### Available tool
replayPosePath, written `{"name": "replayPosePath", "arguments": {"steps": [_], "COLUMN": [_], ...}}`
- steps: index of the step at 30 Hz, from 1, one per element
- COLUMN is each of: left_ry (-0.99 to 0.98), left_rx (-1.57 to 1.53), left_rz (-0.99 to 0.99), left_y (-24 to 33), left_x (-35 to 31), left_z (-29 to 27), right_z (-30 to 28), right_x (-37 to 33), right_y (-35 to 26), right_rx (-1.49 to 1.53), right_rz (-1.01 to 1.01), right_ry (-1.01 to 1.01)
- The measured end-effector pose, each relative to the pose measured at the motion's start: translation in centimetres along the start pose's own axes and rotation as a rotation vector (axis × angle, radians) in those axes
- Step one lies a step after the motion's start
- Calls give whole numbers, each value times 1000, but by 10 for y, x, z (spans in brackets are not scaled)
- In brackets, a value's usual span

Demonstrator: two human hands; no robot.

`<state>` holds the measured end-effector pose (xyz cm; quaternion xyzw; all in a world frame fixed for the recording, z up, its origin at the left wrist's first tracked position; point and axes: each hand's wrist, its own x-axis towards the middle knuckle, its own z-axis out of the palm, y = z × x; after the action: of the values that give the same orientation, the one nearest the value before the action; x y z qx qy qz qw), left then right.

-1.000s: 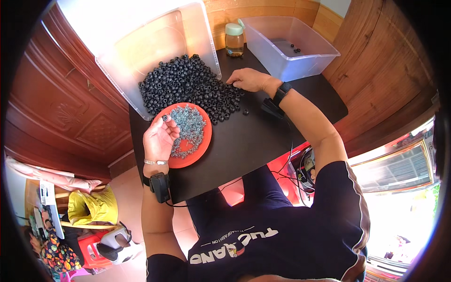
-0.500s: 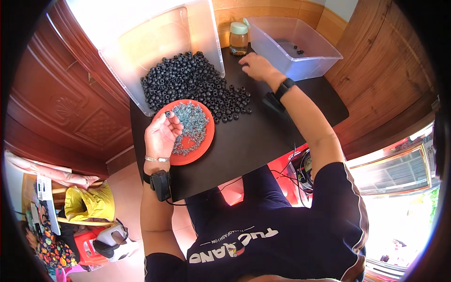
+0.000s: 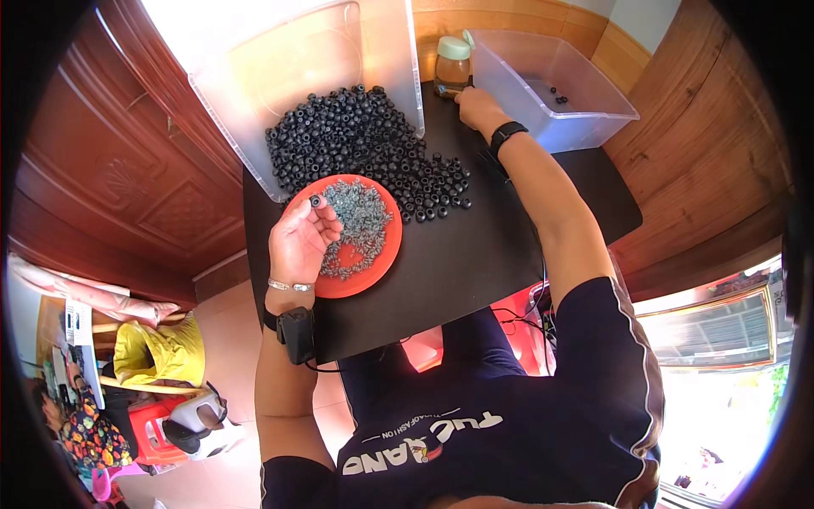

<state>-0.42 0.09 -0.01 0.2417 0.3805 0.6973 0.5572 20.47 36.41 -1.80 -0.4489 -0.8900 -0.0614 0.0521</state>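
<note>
My left hand (image 3: 298,242) is palm up over the near left rim of a red plate (image 3: 390,246). Between its thumb and fingertip it pinches a small black round piece with a hole (image 3: 315,201). Small silvery metal parts (image 3: 360,208) are spread on the plate. A large heap of similar black pieces (image 3: 339,140) spills from a clear plastic bin (image 3: 390,51) lying on its side. My right hand (image 3: 481,112) reaches far across the table, fingers curled by the base of a jar with a pale green lid (image 3: 453,58). Its fingertips are partly hidden.
A second clear bin (image 3: 585,127), holding a few black pieces, stands at the back right beside a wooden panel (image 3: 704,127). The dark table (image 3: 458,254) has rounded corners. Cables run below its front edge. On the floor at left are a yellow bag (image 3: 161,352) and a red stool (image 3: 153,428).
The whole view has shifted slightly, moving the table things to the right in the picture. My right hand is now closer to the jar's base. My left hand still pinches the black piece.
</note>
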Motion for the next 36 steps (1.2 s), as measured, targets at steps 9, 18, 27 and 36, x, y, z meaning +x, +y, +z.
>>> {"name": "replayPosePath", "arguments": {"steps": [9, 18, 27, 36], "left_ry": [8, -105, -81, -33], "left_rx": [-20, -34, -47, -29], "left_rz": [16, -8, 29, 36], "left_y": [1, -12, -12, -10], "left_x": [-2, 1, -1, -1], "left_z": [-4, 4, 5, 9], "right_z": [-49, -96, -85, -74], "right_x": [-55, -120, -152, -151], "right_y": [-18, -125, -198, -192], "right_rx": [380, 1551, 1625, 1458], "right_rz": [-148, -338, -442, -593], "right_ry": [-31, -295, -193, 0]}}
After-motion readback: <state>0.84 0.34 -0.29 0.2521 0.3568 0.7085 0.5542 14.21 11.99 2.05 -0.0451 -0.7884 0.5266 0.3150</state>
